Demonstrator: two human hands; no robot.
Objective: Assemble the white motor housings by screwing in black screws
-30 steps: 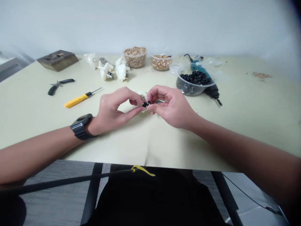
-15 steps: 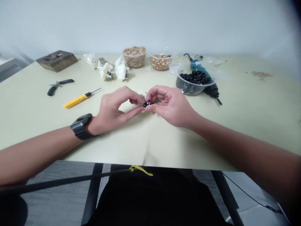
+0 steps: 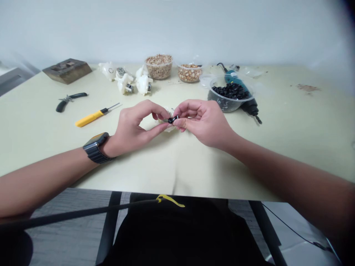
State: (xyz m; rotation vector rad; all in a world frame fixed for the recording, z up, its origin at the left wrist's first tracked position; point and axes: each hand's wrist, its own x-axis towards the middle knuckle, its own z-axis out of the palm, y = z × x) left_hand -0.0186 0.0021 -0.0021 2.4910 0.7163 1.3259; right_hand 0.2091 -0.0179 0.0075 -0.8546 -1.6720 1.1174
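Head: small, glossy black piece [image 3: 172,120]

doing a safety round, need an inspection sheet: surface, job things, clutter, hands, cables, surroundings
Surface: pale table, brown crumbs at right
Job's things: black part, pinched; white piece behind, partly hidden
Clutter: pliers, screwdriver, block, white plastic parts, beige pellet tub, tan chip tub, drill partly behind black-bits tub
Hands: left hand and right hand both grip the black part
Cables: thin cable, lower right; drill cord, back
Surroundings: pale wall
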